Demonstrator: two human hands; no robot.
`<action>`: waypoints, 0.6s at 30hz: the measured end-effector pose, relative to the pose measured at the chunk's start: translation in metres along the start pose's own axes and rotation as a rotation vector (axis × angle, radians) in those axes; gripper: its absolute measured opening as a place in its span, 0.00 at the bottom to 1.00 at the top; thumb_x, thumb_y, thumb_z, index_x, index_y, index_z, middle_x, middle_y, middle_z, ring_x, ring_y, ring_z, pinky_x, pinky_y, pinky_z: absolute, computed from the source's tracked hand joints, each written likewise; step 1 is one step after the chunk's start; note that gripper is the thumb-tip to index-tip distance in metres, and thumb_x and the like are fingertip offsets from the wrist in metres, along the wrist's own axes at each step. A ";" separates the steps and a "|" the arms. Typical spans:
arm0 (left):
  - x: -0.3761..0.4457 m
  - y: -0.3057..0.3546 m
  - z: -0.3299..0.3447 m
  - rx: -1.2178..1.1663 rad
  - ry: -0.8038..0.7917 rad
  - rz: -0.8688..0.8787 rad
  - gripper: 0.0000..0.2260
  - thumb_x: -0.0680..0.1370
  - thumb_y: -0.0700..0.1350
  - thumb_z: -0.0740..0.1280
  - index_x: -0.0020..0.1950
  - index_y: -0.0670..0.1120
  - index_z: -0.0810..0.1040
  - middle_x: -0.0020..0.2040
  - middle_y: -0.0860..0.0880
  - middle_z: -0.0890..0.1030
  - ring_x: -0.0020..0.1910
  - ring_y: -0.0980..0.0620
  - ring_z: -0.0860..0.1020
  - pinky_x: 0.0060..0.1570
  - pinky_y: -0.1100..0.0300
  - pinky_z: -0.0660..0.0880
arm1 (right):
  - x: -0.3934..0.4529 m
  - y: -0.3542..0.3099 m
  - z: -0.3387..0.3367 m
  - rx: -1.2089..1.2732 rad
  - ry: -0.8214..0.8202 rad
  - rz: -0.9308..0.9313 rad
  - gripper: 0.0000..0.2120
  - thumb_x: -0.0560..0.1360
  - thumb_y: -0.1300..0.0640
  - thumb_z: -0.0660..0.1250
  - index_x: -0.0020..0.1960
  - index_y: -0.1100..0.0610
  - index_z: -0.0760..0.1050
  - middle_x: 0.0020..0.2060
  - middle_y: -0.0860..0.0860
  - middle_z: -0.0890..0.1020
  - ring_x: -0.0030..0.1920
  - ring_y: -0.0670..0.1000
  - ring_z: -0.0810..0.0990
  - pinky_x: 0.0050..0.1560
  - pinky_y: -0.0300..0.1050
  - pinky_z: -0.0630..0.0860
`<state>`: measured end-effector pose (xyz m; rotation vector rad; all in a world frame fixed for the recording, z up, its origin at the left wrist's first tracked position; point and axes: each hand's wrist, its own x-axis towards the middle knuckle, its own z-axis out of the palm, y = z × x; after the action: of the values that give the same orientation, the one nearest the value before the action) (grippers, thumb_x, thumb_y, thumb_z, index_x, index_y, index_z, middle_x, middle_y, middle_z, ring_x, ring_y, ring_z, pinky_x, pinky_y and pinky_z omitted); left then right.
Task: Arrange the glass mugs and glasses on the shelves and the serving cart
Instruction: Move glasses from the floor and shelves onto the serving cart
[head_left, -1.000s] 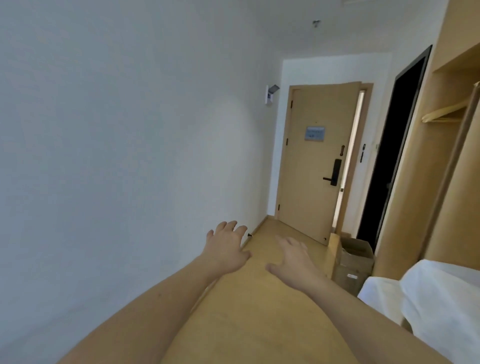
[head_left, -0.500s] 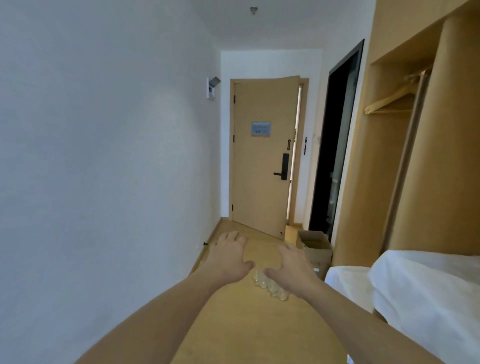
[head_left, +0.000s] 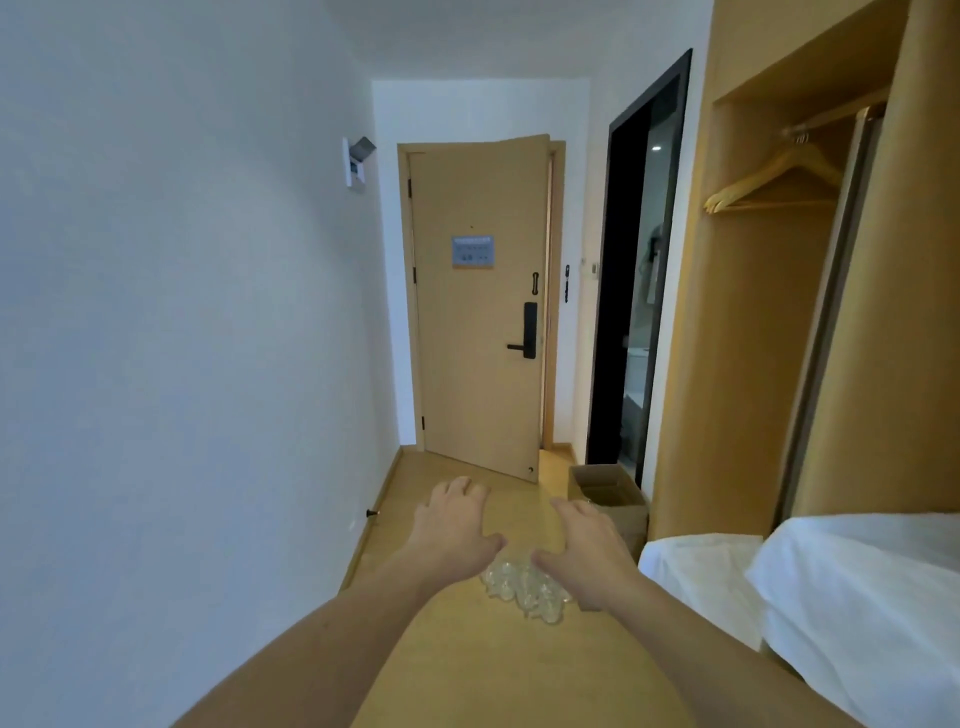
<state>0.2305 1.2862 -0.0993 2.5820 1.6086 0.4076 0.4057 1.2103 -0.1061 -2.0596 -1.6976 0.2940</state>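
A cluster of several clear glass pieces (head_left: 522, 590) sits on the wooden floor of a narrow hallway, partly hidden behind my hands. My left hand (head_left: 454, 527) is stretched out in front of me with relaxed fingers, holding nothing, just left of the glass. My right hand (head_left: 587, 548) is also stretched out with relaxed fingers and empty, just right of the glass. No shelves or serving cart are in view.
A white wall (head_left: 182, 338) runs along the left. A wooden door (head_left: 478, 312) stands slightly ajar at the hallway's end, beside a dark doorway (head_left: 636, 270). An open cardboard box (head_left: 608, 493) sits by the wardrobe (head_left: 753, 312). White bedding (head_left: 831, 597) fills the lower right.
My view has swung to the right and down the hallway. The glass cluster on the floor has come into view between my hands, which stay outstretched and empty.
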 end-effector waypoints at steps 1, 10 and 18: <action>0.015 -0.002 0.003 0.005 0.002 -0.002 0.32 0.77 0.61 0.66 0.77 0.50 0.63 0.79 0.47 0.61 0.76 0.44 0.59 0.72 0.43 0.64 | 0.014 0.003 0.002 0.008 0.003 0.000 0.35 0.75 0.41 0.70 0.77 0.51 0.63 0.73 0.50 0.67 0.73 0.55 0.65 0.70 0.54 0.70; 0.140 -0.003 0.037 0.030 -0.003 -0.046 0.33 0.77 0.61 0.66 0.78 0.50 0.61 0.79 0.47 0.60 0.78 0.44 0.57 0.73 0.44 0.63 | 0.142 0.047 0.013 0.078 -0.023 0.001 0.39 0.76 0.42 0.71 0.80 0.50 0.57 0.78 0.49 0.61 0.78 0.53 0.60 0.75 0.55 0.65; 0.255 0.011 0.055 0.015 0.012 -0.092 0.33 0.77 0.62 0.65 0.79 0.51 0.61 0.80 0.47 0.59 0.79 0.45 0.56 0.74 0.44 0.61 | 0.259 0.089 0.003 0.074 -0.027 -0.020 0.40 0.75 0.40 0.71 0.80 0.49 0.57 0.78 0.49 0.62 0.78 0.53 0.59 0.75 0.54 0.65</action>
<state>0.3603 1.5128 -0.1028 2.5087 1.7328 0.4068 0.5382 1.4492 -0.1197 -1.9927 -1.6962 0.3736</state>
